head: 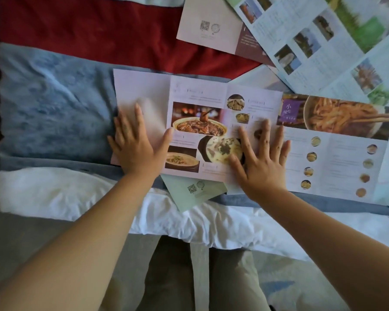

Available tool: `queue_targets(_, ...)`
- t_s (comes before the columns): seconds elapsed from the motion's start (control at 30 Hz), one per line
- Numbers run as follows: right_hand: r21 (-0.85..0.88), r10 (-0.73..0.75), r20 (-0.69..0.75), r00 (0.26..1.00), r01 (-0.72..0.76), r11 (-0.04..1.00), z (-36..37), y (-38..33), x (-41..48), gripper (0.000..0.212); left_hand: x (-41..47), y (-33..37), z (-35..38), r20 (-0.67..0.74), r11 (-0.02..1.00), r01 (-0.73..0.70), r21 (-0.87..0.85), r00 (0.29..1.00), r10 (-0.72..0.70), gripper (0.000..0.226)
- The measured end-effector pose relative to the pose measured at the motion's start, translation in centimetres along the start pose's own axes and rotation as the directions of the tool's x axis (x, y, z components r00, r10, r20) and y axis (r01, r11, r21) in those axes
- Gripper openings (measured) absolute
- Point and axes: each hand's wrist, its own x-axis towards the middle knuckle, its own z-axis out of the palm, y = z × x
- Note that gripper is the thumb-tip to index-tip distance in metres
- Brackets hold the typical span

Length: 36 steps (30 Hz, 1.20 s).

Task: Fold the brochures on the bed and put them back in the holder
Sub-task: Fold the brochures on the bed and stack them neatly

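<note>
Two hands flat, fingers spread: left hand (136, 144), right hand (264, 156) press food brochure (198, 124), frame centre. We judge it light, creased paper; grip outer panel edges.

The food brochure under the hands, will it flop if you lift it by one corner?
Probably floppy: the food brochure is a thin sheet with fold lines, so it would likely bend there. It looks light; both the left hand and right hand press flat on it. On the soft blanket it may slide when pushed.
</note>
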Motion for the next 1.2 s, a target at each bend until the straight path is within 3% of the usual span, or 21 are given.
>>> queue_targets(0.1,-0.011,0.001,0.003,1.0,-0.001,1.0,0.6,-0.6,0.0,0.072,0.1,1.2,-0.1,-0.029,0.986,0.044,-0.16,0.998,-0.049,0.098)
queue_targets(0.23,-0.006,-0.003,-0.013,1.0,0.003,1.0,0.4,-0.5,-0.1,0.072,-0.3,1.0,-0.6,-0.002,0.982,-0.035,-0.186,0.999,0.035,0.099)
queue_targets(0.4,-0.022,-0.011,-0.078,0.997,0.009,1.0,-0.7,-1.6,0.9,0.067,0.4,-0.5,-1.0,-0.072,0.992,-0.124,0.026,0.989,0.126,0.096)
queue_targets(0.5,-0.025,-0.029,-0.127,0.991,0.026,0.999,-1.5,-3.5,3.5,0.066,2.7,-1.1,-0.7,-0.022,0.974,-0.193,0.121,0.98,0.197,0.101)
queue_targets(0.63,-0.089,-0.116,-0.097,0.989,0.107,0.99,-1.6,-5.2,5.4,0.071,3.3,-1.1,0.3,0.012,0.971,-0.223,0.087,0.975,0.223,0.106)
queue_targets(0.8,-0.133,-0.115,-0.099,0.988,0.101,0.986,-0.5,-5.3,5.5,0.073,3.1,-1.6,0.3,-0.015,0.966,-0.257,-0.014,0.966,0.257,0.107)
queue_targets(0.93,-0.125,-0.172,-0.146,0.974,0.155,0.98,-0.2,-5.7,5.9,0.077,2.7,-2.7,0.4,-0.027,0.953,-0.291,0.087,0.955,0.294,0.099)
queue_targets(1.07,-0.154,-0.355,-0.168,0.92,0.331,0.931,0.9,-8.3,5.8,0.078,1.5,-3.6,1.4,-0.083,0.947,-0.29,0.137,0.95,0.303,0.101)
queue_targets(1.2,-0.173,-0.343,-0.161,0.925,0.316,0.933,2.7,-9.9,5.4,0.077,1.2,-4.4,2.0,-0.114,0.94,-0.323,0.111,0.936,0.335,0.101)
